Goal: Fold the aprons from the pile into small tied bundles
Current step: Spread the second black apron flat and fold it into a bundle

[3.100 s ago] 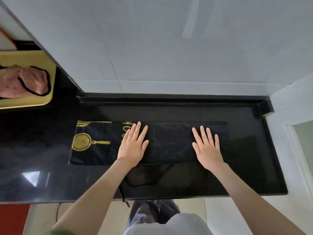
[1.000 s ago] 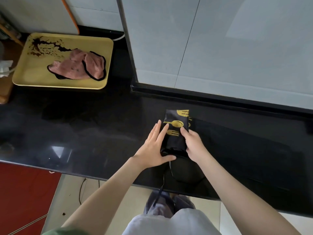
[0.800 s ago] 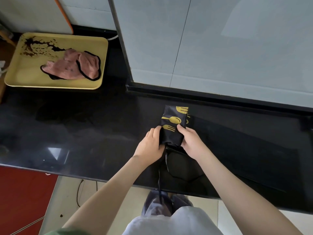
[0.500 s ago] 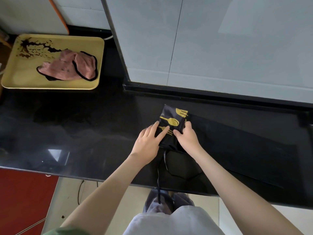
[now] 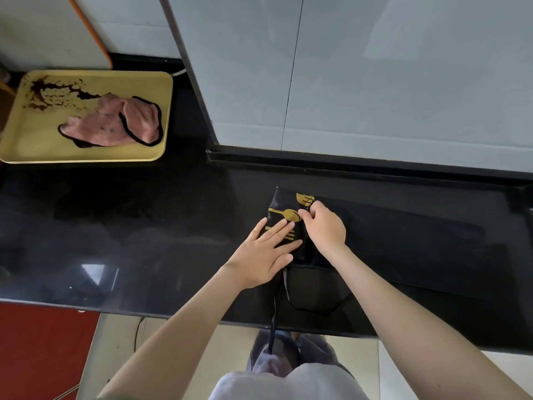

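Observation:
A black apron (image 5: 281,204) with gold spoon and fork print lies folded into a narrow packet on the black counter (image 5: 144,232). My left hand (image 5: 266,252) presses flat on its near half with straight fingers. My right hand (image 5: 324,226) grips the packet's right edge, its fingers curled over the fold. Black apron straps (image 5: 275,310) trail from the packet over the counter's front edge and loop to the right.
A yellow tray (image 5: 26,131) at the far left holds a crumpled pink cloth with black trim (image 5: 115,125) and dark stains. A grey tiled wall (image 5: 375,82) rises behind the counter. Red floor shows below at the left.
The long flat apron has been folded into a small packet. In the last second my left hand flattened onto it and my right hand moved up its right edge.

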Available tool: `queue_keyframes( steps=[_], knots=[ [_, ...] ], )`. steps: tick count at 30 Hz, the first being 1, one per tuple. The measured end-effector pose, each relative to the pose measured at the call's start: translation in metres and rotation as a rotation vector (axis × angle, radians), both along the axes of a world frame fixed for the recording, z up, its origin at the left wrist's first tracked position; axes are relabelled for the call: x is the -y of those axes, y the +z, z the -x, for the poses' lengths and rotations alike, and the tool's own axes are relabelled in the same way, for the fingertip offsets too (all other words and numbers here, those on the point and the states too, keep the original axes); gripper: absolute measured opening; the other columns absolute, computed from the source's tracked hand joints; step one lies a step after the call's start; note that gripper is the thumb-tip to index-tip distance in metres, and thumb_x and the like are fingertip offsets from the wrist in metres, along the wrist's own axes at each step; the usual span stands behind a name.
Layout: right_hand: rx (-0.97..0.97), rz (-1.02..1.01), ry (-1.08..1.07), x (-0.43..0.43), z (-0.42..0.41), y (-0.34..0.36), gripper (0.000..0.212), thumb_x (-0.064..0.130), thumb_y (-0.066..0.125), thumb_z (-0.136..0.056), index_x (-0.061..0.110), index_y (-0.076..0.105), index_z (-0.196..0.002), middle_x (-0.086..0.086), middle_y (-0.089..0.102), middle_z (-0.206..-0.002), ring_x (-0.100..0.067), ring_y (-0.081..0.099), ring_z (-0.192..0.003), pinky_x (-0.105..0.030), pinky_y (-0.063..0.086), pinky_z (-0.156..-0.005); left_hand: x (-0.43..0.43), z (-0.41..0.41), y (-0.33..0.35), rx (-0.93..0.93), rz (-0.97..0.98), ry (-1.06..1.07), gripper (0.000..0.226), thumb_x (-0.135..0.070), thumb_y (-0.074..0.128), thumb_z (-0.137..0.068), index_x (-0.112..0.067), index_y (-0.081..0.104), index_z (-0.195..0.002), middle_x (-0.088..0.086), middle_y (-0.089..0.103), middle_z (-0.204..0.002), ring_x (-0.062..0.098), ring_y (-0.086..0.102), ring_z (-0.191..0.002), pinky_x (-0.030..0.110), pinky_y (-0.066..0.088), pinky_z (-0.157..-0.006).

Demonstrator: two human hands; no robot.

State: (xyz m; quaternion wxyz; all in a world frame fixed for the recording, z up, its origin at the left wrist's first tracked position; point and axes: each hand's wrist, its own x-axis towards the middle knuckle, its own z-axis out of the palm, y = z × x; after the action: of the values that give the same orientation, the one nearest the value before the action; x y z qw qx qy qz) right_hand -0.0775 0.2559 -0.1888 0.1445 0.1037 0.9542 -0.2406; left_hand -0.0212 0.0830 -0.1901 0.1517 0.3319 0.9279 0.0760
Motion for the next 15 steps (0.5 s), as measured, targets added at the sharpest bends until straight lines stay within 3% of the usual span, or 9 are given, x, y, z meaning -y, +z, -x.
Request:
queue_keyframes(
  steps=[3, 6, 8, 10, 12, 14, 15],
  knots=[
    [-0.007, -0.019, -0.004, 0.002, 0.0, -0.002, 0.025, 0.04, 0.048, -0.099, 0.018, 0.048, -0.088, 0.007, 0.051, -0.068, -0.008, 0.049, -0.058, -0.024, 0.033, -0.05, -0.008, 0.01, -0.002, -0.028, 0.034, 0.073, 0.059, -0.048, 0.001, -0.098, -0.027, 0.012, -0.153, 0.002, -0.001, -0.16, 0.015, -0.012, -0.146, 0.039, -0.015, -0.116],
    [-0.013, -0.007, -0.049, 0.002, -0.001, 0.001, 0.021, 0.034, 0.053, -0.097, 0.016, 0.045, -0.106, 0.004, 0.056, -0.082, -0.007, 0.052, -0.063, -0.019, 0.037, -0.051, -0.019, 0.011, -0.012, -0.037, 0.045, 0.168, 0.066, -0.057, 0.001, -0.094, -0.025, -0.001, -0.152, 0.004, 0.0, -0.161, 0.017, -0.011, -0.146, 0.041, -0.009, -0.118],
    [-0.124, -0.051, -0.015, 0.003, -0.005, 0.008, 0.029, 0.025, 0.057, -0.095, 0.014, 0.047, -0.12, -0.002, 0.06, -0.098, -0.012, 0.061, -0.081, -0.02, 0.047, -0.063, -0.026, 0.008, -0.016, -0.028, 0.102, 0.206, 0.071, -0.062, 0.0, -0.091, -0.026, -0.007, -0.151, 0.004, -0.007, -0.161, 0.02, -0.014, -0.146, 0.045, -0.006, -0.119],
    [-0.326, -0.108, 0.232, 0.01, -0.016, 0.006, 0.032, 0.017, 0.057, -0.095, 0.011, 0.054, -0.126, -0.007, 0.063, -0.114, -0.02, 0.062, -0.103, -0.029, 0.05, -0.085, -0.03, 0.005, -0.019, -0.009, 0.141, 0.234, 0.075, -0.064, -0.002, -0.088, -0.024, -0.006, -0.151, 0.004, -0.01, -0.159, 0.021, -0.013, -0.147, 0.047, -0.005, -0.12],
    [-0.348, -0.119, 0.414, 0.017, -0.024, -0.004, 0.038, 0.026, 0.047, -0.099, 0.012, 0.052, -0.135, -0.009, 0.057, -0.134, -0.024, 0.053, -0.125, -0.035, 0.037, -0.108, -0.036, 0.003, -0.02, -0.019, 0.125, 0.297, 0.08, -0.062, -0.001, -0.087, -0.018, 0.009, -0.153, 0.006, 0.002, -0.16, 0.023, -0.003, -0.148, 0.047, 0.0, -0.12],
    [-0.204, -0.134, 0.448, 0.017, -0.029, -0.013, 0.058, 0.046, 0.015, -0.101, 0.018, 0.025, -0.152, -0.002, 0.026, -0.157, -0.019, 0.021, -0.146, -0.033, 0.005, -0.118, -0.042, 0.003, -0.019, -0.014, 0.083, 0.36, 0.078, -0.057, 0.007, -0.089, -0.013, 0.019, -0.152, 0.009, 0.013, -0.159, 0.026, 0.003, -0.147, 0.046, 0.004, -0.12],
    [-0.149, -0.152, 0.447, 0.015, -0.029, -0.019, 0.066, 0.052, -0.003, -0.097, 0.021, 0.008, -0.153, 0.001, 0.009, -0.161, -0.014, 0.003, -0.148, -0.031, -0.007, -0.116, -0.044, 0.002, -0.019, -0.028, 0.059, 0.375, 0.075, -0.056, 0.012, -0.09, -0.013, 0.019, -0.152, 0.011, 0.012, -0.159, 0.026, 0.001, -0.147, 0.046, 0.004, -0.119]
  ],
)
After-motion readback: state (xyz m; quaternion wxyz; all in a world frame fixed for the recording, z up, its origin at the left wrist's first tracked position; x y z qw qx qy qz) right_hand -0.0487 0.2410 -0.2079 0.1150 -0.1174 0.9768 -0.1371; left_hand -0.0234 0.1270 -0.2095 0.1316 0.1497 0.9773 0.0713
